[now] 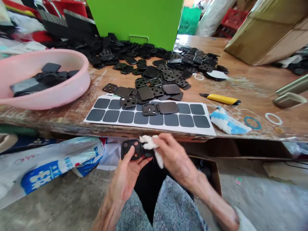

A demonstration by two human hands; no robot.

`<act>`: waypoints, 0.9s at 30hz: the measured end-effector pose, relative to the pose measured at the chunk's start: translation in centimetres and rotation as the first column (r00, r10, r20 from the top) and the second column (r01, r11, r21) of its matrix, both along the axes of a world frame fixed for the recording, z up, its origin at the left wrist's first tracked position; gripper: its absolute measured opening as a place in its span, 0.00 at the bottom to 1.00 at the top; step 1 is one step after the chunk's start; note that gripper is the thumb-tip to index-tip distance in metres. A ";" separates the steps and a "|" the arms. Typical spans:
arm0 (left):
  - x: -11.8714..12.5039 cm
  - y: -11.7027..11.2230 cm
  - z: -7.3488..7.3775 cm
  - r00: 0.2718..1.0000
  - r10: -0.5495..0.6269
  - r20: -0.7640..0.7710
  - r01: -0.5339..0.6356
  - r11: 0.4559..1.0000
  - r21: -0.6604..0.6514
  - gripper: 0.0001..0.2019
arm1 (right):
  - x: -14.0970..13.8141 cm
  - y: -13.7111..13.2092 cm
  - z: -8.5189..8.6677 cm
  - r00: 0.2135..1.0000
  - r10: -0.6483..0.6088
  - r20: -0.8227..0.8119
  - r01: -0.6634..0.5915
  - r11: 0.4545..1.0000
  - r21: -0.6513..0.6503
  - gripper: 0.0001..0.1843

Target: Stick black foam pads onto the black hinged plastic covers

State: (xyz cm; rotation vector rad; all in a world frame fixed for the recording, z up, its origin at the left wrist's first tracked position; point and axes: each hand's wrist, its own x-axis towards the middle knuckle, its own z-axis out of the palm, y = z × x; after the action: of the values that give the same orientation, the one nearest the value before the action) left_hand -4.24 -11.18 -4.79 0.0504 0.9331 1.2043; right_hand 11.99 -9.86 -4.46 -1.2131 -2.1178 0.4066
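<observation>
Between thumb and fingers, my left hand [125, 178] grips a black hinged case [130, 149] in front of the table edge. The case lies opened out, and one half shows round holes. My right hand [174, 155] pinches a crumpled white cloth [149, 142] against the other half, which is mostly hidden by it. Just beyond, on the table, another opened case [168, 108] rests on a white sheet of dark rounded squares [139, 118]. A loose heap of similar black parts [146, 93] overlaps the sheet's far edge.
A pink basin [79, 80] with black pieces stands at the left. To the right lie a yellow cutter knife [222, 98], a blue and white packet [228, 122] and several rings. Behind the heap rises a green panel [134, 19]; a cardboard box [267, 32] sits at the back right.
</observation>
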 end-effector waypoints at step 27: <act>-1.7 -2.3 -2.9 0.995 0.098 -0.027 -0.099 0.994 -0.041 0.10 | 1.0 -2.7 -5.9 0.919 -0.370 -0.137 0.364 0.929 -0.068 0.11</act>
State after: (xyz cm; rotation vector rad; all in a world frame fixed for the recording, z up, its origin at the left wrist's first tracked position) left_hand -5.96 -13.48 -7.64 -0.0144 0.9916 1.2768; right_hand 12.94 -12.59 -10.38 -1.5187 -1.7151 0.3581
